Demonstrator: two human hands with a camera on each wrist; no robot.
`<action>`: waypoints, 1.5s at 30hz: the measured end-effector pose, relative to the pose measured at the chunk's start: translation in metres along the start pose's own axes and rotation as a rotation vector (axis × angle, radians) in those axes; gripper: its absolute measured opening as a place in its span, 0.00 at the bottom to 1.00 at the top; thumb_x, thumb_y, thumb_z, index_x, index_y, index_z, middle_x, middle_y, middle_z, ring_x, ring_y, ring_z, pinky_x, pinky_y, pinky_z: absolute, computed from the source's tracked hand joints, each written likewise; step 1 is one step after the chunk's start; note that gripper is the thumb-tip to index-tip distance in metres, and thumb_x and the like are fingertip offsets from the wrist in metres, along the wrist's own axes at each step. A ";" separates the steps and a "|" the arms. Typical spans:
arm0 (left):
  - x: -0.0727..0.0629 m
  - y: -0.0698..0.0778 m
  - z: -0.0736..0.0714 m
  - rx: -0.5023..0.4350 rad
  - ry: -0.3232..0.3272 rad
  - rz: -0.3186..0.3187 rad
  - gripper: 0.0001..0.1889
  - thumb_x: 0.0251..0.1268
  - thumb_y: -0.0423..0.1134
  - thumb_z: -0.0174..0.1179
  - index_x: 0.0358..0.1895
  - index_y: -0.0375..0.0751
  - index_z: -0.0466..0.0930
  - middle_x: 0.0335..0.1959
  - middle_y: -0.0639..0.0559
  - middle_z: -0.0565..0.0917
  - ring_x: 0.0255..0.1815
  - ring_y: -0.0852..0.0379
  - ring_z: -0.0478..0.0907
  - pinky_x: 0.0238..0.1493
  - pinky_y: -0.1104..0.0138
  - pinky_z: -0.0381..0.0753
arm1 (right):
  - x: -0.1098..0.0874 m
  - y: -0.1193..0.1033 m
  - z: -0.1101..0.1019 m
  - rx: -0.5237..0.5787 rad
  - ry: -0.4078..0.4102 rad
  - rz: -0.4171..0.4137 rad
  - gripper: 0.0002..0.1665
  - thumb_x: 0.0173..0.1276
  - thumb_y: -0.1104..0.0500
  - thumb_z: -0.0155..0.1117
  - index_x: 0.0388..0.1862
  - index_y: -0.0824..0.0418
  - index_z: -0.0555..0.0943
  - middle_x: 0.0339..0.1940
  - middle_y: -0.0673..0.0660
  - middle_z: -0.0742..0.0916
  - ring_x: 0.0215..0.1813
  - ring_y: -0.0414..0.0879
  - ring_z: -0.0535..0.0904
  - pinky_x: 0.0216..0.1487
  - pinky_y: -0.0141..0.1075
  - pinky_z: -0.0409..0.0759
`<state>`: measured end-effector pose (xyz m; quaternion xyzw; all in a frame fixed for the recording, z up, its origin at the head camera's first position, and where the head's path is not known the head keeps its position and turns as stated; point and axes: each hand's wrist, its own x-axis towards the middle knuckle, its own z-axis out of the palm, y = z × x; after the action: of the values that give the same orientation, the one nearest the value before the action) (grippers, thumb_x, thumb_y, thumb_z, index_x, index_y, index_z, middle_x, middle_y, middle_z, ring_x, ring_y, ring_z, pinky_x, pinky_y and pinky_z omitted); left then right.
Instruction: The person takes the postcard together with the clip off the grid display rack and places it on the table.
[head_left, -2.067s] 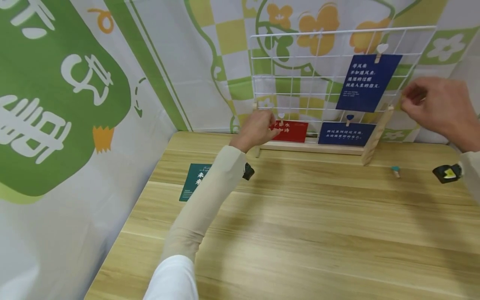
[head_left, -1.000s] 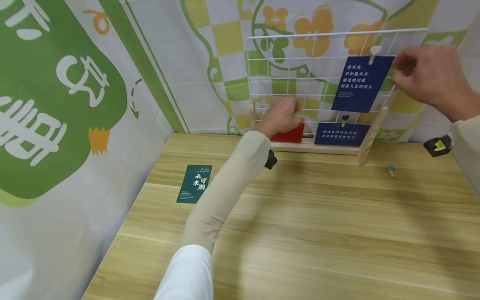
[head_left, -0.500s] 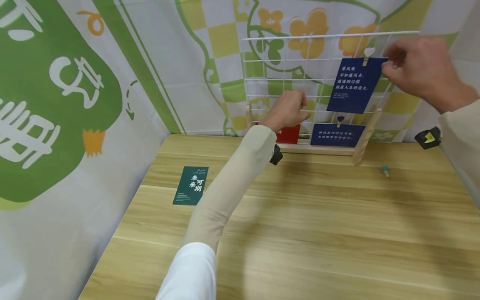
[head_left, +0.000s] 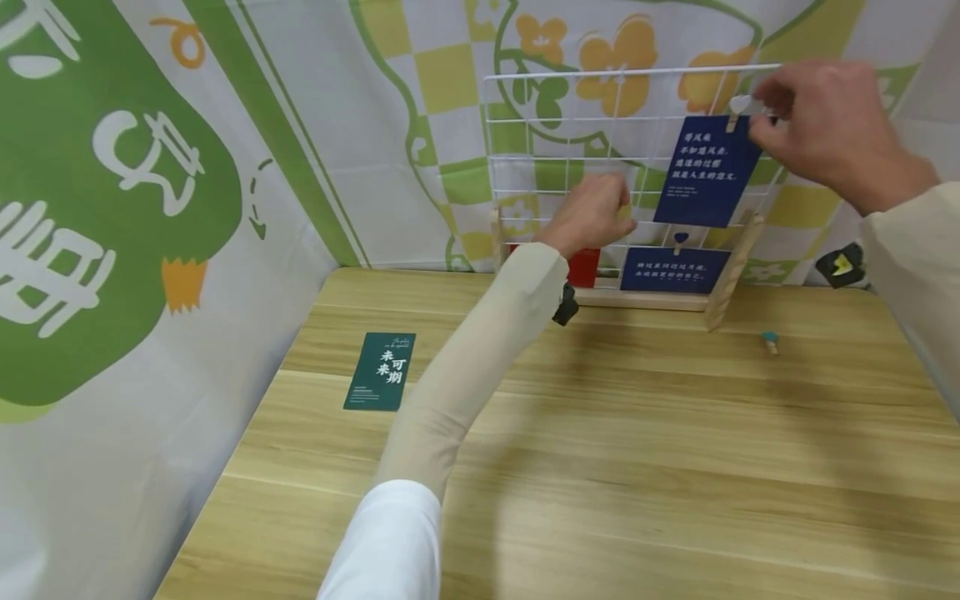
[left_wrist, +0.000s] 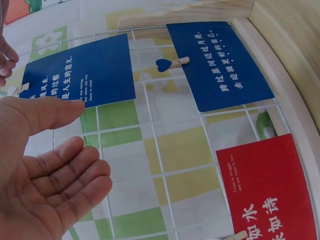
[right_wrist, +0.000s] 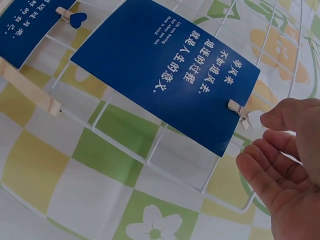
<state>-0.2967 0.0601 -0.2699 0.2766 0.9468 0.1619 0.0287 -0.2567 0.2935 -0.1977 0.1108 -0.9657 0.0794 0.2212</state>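
Observation:
My right hand [head_left: 832, 125] is at the white heart clothespin [right_wrist: 245, 116] that clips the upper blue card [head_left: 701, 171] to the white wire grid [head_left: 540, 158]. In the right wrist view its thumb tip lies right at the heart's edge, the other fingers loosely bent below with a gap. My left hand [head_left: 592, 212], fingers relaxed and nothing in them, hovers before the grid, partly covering the red card [left_wrist: 270, 185] in the head view. A lower blue card [head_left: 675, 270] hangs from a blue heart clothespin [left_wrist: 172, 64], to the right of the red one.
A dark green card [head_left: 380, 371] lies on the wooden table [head_left: 637, 467] to the left. Near the grid's wooden stand [head_left: 727, 279], a clothespin with a teal top [head_left: 771, 342] lies at the right. Behind the grid hangs a patterned cloth [head_left: 450, 79].
My right hand has moved left from beyond the grid's edge to the white heart clothespin. My left hand has moved up and right, away from the red card's clip. The camera view has shifted slightly.

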 end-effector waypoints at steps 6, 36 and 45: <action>0.004 0.004 -0.003 -0.008 0.006 0.008 0.19 0.67 0.44 0.59 0.23 0.46 0.60 0.23 0.55 0.60 0.24 0.61 0.55 0.26 0.72 0.56 | 0.003 -0.004 0.000 0.006 0.006 0.016 0.21 0.68 0.63 0.53 0.54 0.78 0.76 0.47 0.77 0.81 0.47 0.68 0.76 0.49 0.56 0.71; 0.027 0.027 -0.004 -0.003 0.038 0.015 0.19 0.66 0.41 0.60 0.24 0.47 0.59 0.23 0.57 0.59 0.23 0.62 0.55 0.26 0.73 0.59 | 0.017 -0.013 0.003 0.013 -0.093 0.029 0.24 0.70 0.63 0.50 0.60 0.77 0.72 0.52 0.78 0.79 0.54 0.72 0.72 0.60 0.63 0.69; 0.032 0.030 -0.003 -0.007 0.031 -0.006 0.18 0.67 0.41 0.60 0.24 0.47 0.61 0.22 0.57 0.58 0.23 0.63 0.55 0.25 0.73 0.59 | 0.019 -0.013 0.011 0.013 -0.064 -0.017 0.23 0.67 0.64 0.52 0.57 0.77 0.75 0.49 0.79 0.80 0.50 0.72 0.74 0.56 0.63 0.72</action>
<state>-0.3089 0.1007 -0.2565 0.2709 0.9474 0.1695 0.0158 -0.2749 0.2757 -0.1971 0.1228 -0.9707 0.0804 0.1902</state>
